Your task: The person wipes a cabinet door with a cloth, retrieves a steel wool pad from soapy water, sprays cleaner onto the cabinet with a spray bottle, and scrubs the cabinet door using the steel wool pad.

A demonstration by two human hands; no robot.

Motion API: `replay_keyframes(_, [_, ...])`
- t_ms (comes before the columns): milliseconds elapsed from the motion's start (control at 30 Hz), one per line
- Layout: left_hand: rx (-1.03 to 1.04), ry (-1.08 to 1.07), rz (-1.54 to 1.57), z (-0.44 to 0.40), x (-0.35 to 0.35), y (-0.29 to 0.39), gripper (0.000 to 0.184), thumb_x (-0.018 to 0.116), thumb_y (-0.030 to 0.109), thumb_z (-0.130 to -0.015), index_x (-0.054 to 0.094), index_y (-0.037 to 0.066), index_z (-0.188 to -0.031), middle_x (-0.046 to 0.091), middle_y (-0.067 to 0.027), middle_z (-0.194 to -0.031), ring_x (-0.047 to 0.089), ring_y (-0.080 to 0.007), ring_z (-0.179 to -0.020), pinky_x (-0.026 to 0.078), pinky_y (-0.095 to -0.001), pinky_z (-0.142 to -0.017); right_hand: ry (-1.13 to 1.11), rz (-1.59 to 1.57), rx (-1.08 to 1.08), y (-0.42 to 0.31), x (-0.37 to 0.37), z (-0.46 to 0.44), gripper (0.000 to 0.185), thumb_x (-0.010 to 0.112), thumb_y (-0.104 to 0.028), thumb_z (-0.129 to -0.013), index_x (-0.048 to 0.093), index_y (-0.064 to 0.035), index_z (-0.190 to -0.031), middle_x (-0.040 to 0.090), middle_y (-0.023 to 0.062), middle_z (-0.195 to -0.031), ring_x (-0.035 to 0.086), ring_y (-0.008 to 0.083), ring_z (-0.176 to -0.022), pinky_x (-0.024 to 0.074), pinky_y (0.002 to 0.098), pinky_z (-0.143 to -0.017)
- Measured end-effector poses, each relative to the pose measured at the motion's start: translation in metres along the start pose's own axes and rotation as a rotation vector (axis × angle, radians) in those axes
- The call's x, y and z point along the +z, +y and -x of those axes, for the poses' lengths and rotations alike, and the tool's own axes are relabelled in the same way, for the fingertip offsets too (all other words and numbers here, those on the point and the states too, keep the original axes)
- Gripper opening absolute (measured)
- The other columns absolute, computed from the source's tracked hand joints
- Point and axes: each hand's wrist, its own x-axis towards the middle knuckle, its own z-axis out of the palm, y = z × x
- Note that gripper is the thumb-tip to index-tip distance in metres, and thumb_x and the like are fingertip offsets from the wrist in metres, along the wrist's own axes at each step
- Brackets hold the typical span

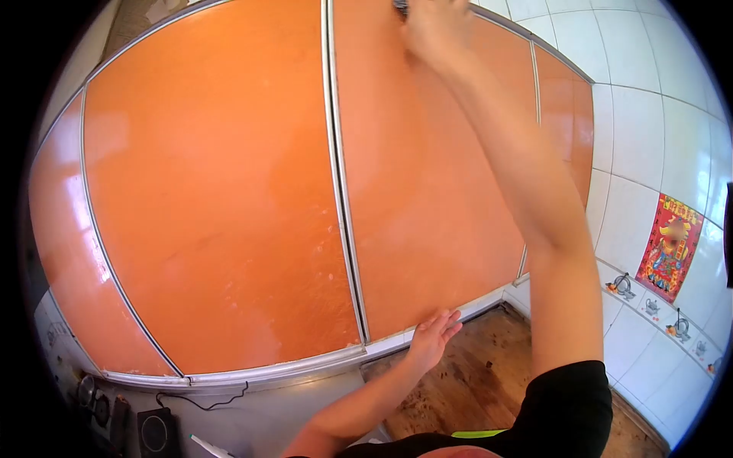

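Note:
Raised to the top of the view, my right hand (pixel 439 30) is closed on a small dark object (pixel 400 7) against the upper part of the right orange cabinet door (pixel 427 191). The object is mostly cut off by the frame's edge, and I cannot make out what it is. Low down, my left hand (pixel 435 336) has its fingers spread, holding nothing, near the bottom rail of that door. To the left stands another orange door (pixel 214 191), with pale scuffs on its lower right part.
White wall tiles (pixel 630 130) with a red poster (pixel 670 248) are on the right. Below lies a stained brown wooden surface (pixel 489 382). A black cable (pixel 202 407) and a dark square appliance (pixel 158 433) are at lower left.

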Motion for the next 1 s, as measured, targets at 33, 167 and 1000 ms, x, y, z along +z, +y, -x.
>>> replay_keyframes(33, [-0.003,-0.010,0.007,0.001,0.000,0.002,0.017,0.056,0.013,-0.095,0.059,0.004,-0.110,0.055,-0.0112,-0.129,0.052,-0.0274,-0.121,0.046,-0.0419,-0.100,-0.002,-0.020,-0.004,-0.014,0.000,-0.006,0.028,0.057,-0.013,-0.081,0.063,-0.0024,-0.106,0.050,0.0218,-0.123,0.044,0.0419,-0.116,0.0395,0.0526,-0.096])
replay_keyframes(167, [-0.013,-0.019,0.020,0.010,-0.002,0.008,0.019,0.054,0.009,-0.095,0.060,0.004,-0.112,0.054,-0.0109,-0.130,0.051,-0.0280,-0.122,0.046,-0.0412,-0.100,0.008,-0.117,-0.087,-0.054,-0.004,-0.020,0.027,0.058,-0.011,-0.081,0.064,-0.0045,-0.107,0.050,0.0223,-0.123,0.043,0.0419,-0.116,0.0387,0.0520,-0.096])
replay_keyframes(1000, [0.025,0.011,0.039,0.091,-0.033,0.062,0.027,0.053,0.000,-0.092,0.054,0.005,-0.119,0.049,-0.0150,-0.135,0.054,-0.0309,-0.118,0.048,-0.0436,-0.099,-0.013,-0.153,-0.535,-0.050,-0.051,0.086,0.036,0.065,-0.010,-0.076,0.065,-0.0152,-0.111,0.054,0.0121,-0.119,0.048,0.0334,-0.106,0.0432,0.0451,-0.086])
